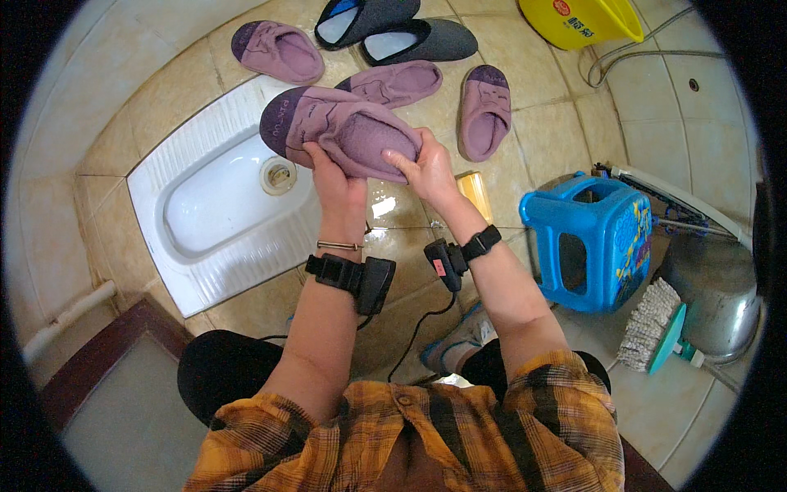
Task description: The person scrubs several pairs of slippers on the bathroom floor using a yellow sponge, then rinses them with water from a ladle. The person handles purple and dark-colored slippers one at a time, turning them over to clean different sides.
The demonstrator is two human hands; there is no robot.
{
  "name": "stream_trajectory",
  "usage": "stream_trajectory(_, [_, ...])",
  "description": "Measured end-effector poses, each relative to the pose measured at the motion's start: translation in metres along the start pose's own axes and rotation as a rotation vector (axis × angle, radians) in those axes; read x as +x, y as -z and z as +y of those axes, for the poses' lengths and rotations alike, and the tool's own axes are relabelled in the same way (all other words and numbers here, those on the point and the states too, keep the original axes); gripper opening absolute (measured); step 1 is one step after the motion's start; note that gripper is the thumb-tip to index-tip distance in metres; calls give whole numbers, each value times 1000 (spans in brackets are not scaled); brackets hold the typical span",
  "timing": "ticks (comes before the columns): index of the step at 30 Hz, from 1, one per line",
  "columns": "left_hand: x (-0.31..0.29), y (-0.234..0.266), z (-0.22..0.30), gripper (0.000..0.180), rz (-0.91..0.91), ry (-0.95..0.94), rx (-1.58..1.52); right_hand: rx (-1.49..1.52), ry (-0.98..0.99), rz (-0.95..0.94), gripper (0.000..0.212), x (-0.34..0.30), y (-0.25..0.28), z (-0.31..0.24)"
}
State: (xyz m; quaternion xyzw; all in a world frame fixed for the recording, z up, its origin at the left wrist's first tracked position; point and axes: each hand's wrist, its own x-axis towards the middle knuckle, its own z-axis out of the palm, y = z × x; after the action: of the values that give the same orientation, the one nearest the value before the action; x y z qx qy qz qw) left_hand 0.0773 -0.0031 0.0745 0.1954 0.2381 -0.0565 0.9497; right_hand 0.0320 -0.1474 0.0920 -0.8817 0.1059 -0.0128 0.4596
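Note:
A pink fleece slipper (328,123) with a dark purple toe is held up in front of me, toe pointing left. My left hand (336,182) grips its near side around the middle, fingers hidden underneath. At the heel, my right hand (428,167) has its thumb inside the opening and its other fingers behind the edge. Just beyond lies another pink slipper (410,82), partly covered by the held one. A third pink slipper (283,53) is at the far left, and one more pink slipper (485,115) stands to the right of my right hand.
A white squat toilet (152,184) is set in the tiled floor at left. Dark grey slippers (438,41) lie at the back, near a yellow basin (578,20). On the right are a blue plastic stool (590,246), a mop head (648,325) and a metal pot (711,295).

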Motion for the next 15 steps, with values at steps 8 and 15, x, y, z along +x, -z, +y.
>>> stream_trajectory(8, [-23,12,-30,53,149,-8,284,46,-405,-101,70,-9,11,53])
stream_trajectory(15, [-33,21,-52,46,114,453,544,-31,-343,-243,62,-28,75,95])
